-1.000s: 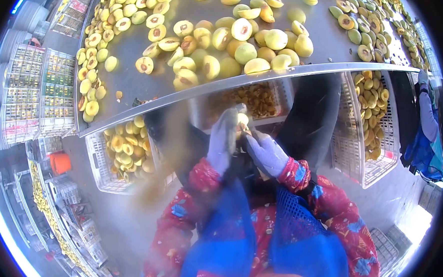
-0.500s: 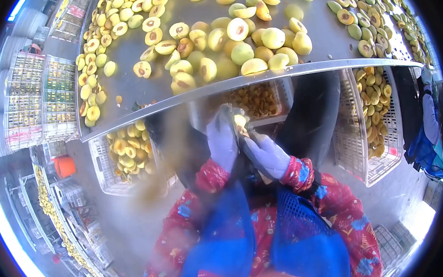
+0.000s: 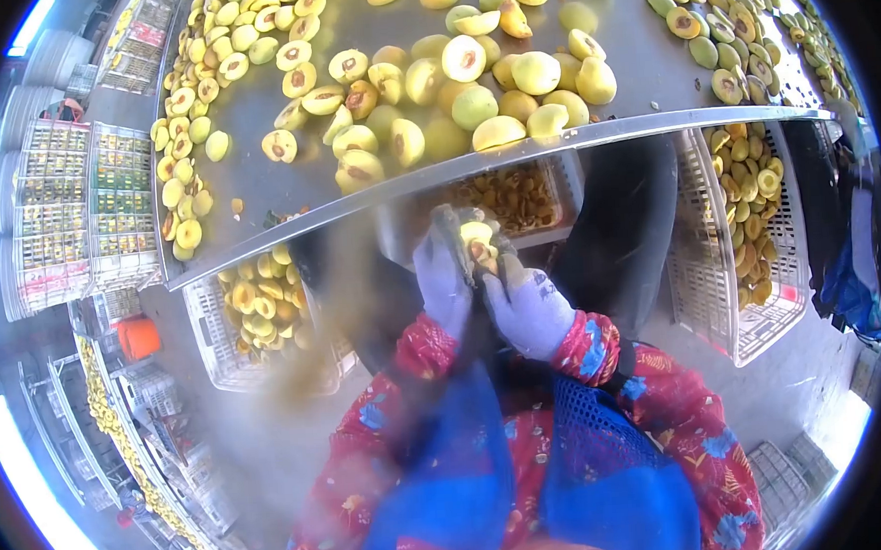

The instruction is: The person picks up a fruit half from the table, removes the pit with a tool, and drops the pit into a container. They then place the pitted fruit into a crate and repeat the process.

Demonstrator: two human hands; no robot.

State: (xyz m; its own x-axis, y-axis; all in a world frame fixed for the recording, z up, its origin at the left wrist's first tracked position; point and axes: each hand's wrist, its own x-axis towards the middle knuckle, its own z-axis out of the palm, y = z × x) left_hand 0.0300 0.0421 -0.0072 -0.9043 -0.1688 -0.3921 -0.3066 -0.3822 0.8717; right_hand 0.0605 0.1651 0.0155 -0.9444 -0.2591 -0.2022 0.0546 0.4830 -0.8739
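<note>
My left hand (image 3: 442, 273), in a pale lavender glove with dark fingers, closes round a cut yellow stone fruit (image 3: 477, 235) in front of my body. The fruit's pale flesh and a brown patch at its lower part face up. From the other side my right hand (image 3: 530, 308), gloved alike, is closed against the same fruit, its dark thumb and fingers around the lower right edge. Whether a small tool sits between the fingers I cannot tell. Just beyond the hands is the metal table (image 3: 258, 220), with many halved fruits (image 3: 464, 60) on top.
Under the table stand a crate of dark brown pieces (image 3: 568, 194), a left crate of fruit halves (image 3: 204, 317) and a right crate (image 3: 703, 251) by my leg. Stacked crates (image 3: 54, 216) and an orange bucket (image 3: 138, 338) are at left. Another person's sleeve (image 3: 862, 228) shows far right.
My right hand has turned and risen against the fruit, and its fingers now point up. More of the cut face shows between the hands. The person at far right has shifted.
</note>
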